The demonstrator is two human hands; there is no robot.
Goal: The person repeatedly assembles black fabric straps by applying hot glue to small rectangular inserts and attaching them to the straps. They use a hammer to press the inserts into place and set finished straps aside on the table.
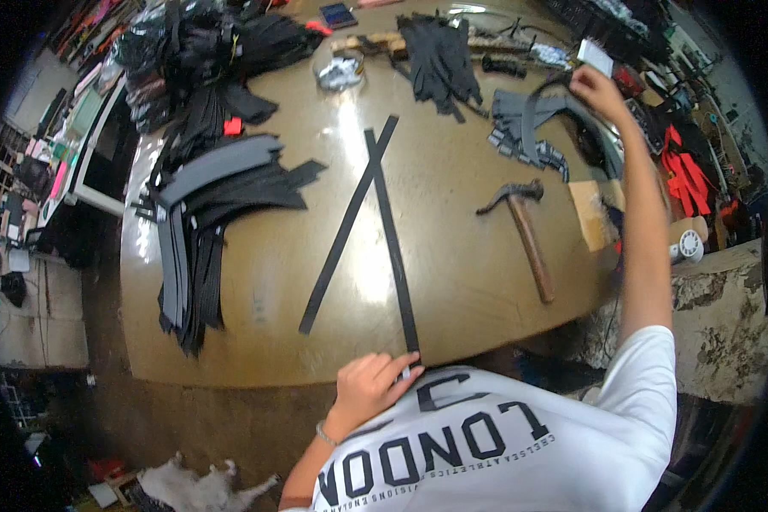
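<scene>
Two long black strips (375, 222) lie crossed in an X on the brown worktable (273, 273). My left hand (369, 386) rests at the table's near edge, fingers pinching the near end of the right-hand strip (399, 282). My right hand (596, 90) is stretched out to the far right and holds a small white card-like piece (595, 56) above a heap of grey and black straps (533, 124). A hammer (525, 230) with a wooden handle lies on the table between the strips and my right arm.
A big fan of black and grey strips (205, 205) covers the table's left side, with more black material (213, 51) behind it. A dark bundle (439, 60) and a phone (339, 14) lie at the far edge. A cat (198, 485) lies on the floor below.
</scene>
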